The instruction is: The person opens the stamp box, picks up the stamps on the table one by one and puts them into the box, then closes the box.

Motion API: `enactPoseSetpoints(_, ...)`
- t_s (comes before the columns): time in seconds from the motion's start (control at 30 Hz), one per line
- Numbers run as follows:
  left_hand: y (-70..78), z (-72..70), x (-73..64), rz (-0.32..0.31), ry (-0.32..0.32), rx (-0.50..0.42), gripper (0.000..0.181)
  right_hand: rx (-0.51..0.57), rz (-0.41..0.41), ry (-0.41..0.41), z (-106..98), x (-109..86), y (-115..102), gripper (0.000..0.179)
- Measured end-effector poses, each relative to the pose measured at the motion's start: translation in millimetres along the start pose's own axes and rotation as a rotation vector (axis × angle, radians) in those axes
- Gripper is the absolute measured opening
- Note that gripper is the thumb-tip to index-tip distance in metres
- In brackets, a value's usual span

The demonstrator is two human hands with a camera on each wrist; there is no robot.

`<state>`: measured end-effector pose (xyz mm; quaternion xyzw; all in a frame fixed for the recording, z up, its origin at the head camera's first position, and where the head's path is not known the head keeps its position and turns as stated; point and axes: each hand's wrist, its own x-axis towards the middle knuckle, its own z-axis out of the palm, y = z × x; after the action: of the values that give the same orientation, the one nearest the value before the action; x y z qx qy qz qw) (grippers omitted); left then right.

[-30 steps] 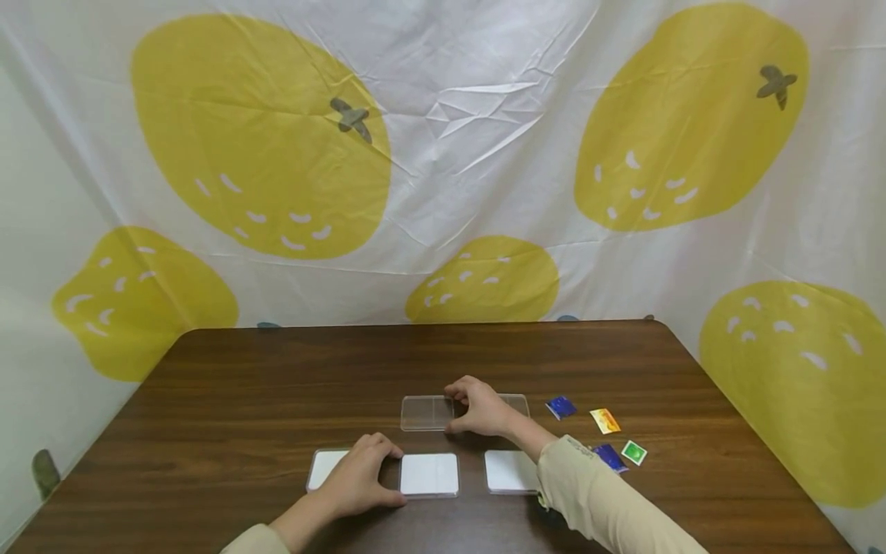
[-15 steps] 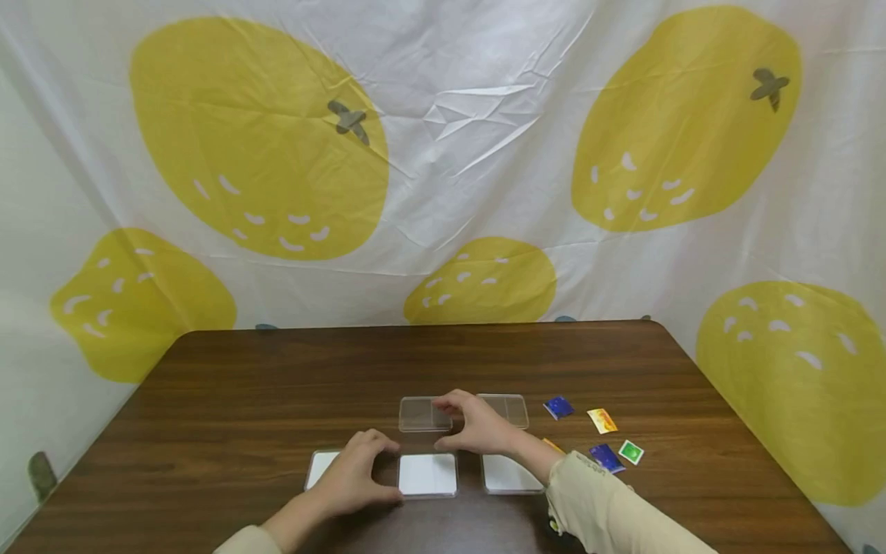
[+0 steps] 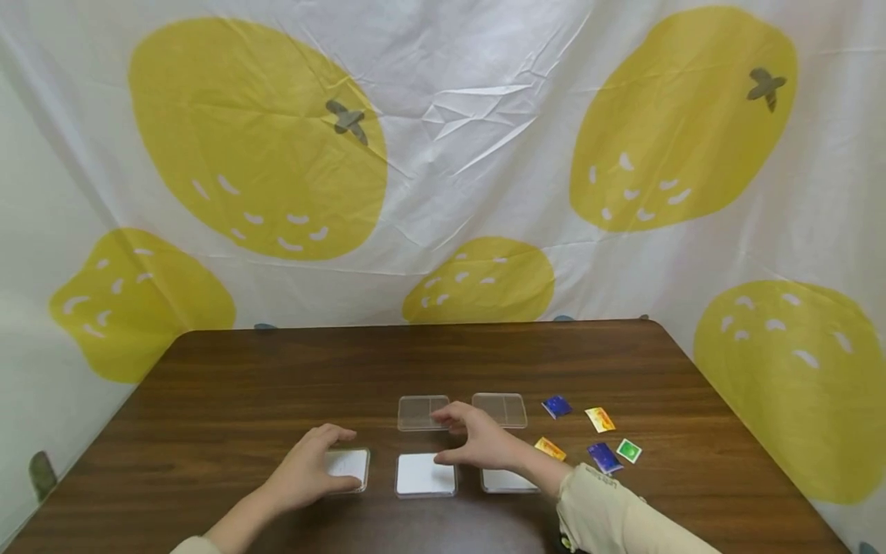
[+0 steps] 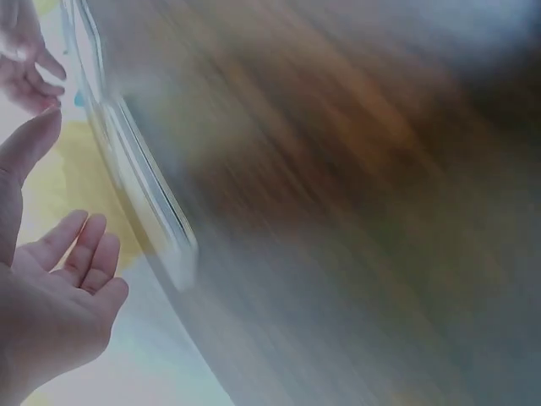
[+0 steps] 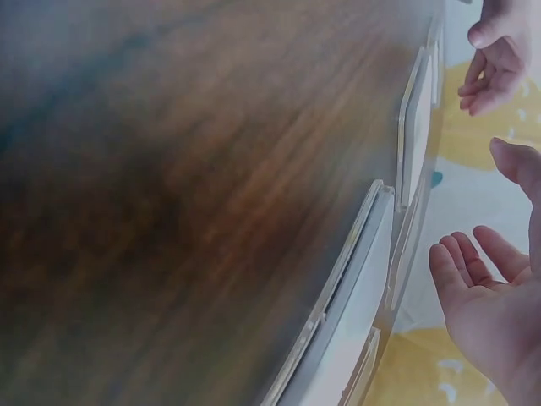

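Three shallow clear boxes with white insides stand in a row across the near part of the table. My left hand (image 3: pixel 304 469) is over the left box (image 3: pixel 351 466), its thumb and fingers spread and holding nothing. Between the left and right boxes lies the middle box (image 3: pixel 418 475). Above its far right corner hovers my right hand (image 3: pixel 484 445), thumb and fingers parted with nothing between them. My right forearm covers part of the right box (image 3: pixel 505 483). Behind them lie two flat clear lids, a left lid (image 3: pixel 413 413) and a right lid (image 3: pixel 508 409); my right fingertips overlap the left lid's edge.
Small packets are scattered on the right of the brown table (image 3: pixel 277 377): a blue packet (image 3: pixel 557 407), another blue packet (image 3: pixel 604 458), an orange packet (image 3: pixel 600 419), a second orange packet (image 3: pixel 550 448) and a green packet (image 3: pixel 629 450). A lemon-print curtain (image 3: pixel 471 185) hangs behind.
My left hand has moved left, from the gap beside the middle box to over the left box. My right hand has drawn back from between the lids toward the middle box.
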<state>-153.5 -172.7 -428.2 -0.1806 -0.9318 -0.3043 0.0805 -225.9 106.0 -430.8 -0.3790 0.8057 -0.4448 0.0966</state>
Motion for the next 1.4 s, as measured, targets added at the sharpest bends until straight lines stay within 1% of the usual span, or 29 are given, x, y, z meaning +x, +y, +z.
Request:
enactPoseSetpoints(0.1, -8.7, -4.0, -7.1, -0.015, 0.017, 0.024, 0.057, 0.029, 0.014, -0.005, 0.7, -2.0, 0.2, 0.057)
enactPoseSetpoints(0.17, -14.0, -5.9, -12.0, -0.033, 0.017, 0.028, 0.057, 0.04, 0.021, -0.004, 1.3, -3.3, -0.4, 0.058)
enactPoseSetpoints(0.37, -28.7, -12.7, -26.3, -0.119, -0.013, 0.017, 0.063, 0.085, 0.027, -0.013, 5.2, -5.5, -2.4, 0.058)
enactPoseSetpoints(0.57, -37.5, -19.3, -35.0, -0.15, -0.038, 0.019, 0.065, 0.099, 0.025, -0.016, 10.3, -5.7, -1.7, 0.057)
enactPoseSetpoints(0.77, -38.6, -19.8, -35.3, -0.165, -0.062, -0.002, 0.065, 0.108, 0.023, -0.006, 15.7, -4.3, -1.9, 0.057)
enactPoseSetpoints(1.0, -39.5, -18.5, -29.5, -0.177, -0.068, 0.027, 0.061, 0.131, 0.014, -0.014, 26.9, 2.4, -10.3, 0.055)
enactPoseSetpoints(1.27, -36.2, -18.0, -25.9, -0.17, -0.071, 0.036, 0.059, 0.067, 0.005, -0.018, 41.8, 13.5, -18.4, 0.057)
enactPoseSetpoints(1.4, -34.8, -15.5, -25.6, -0.188, -0.069, 0.034, 0.059, 0.053, 0.002, -0.016, 49.3, 18.9, -21.2, 0.056)
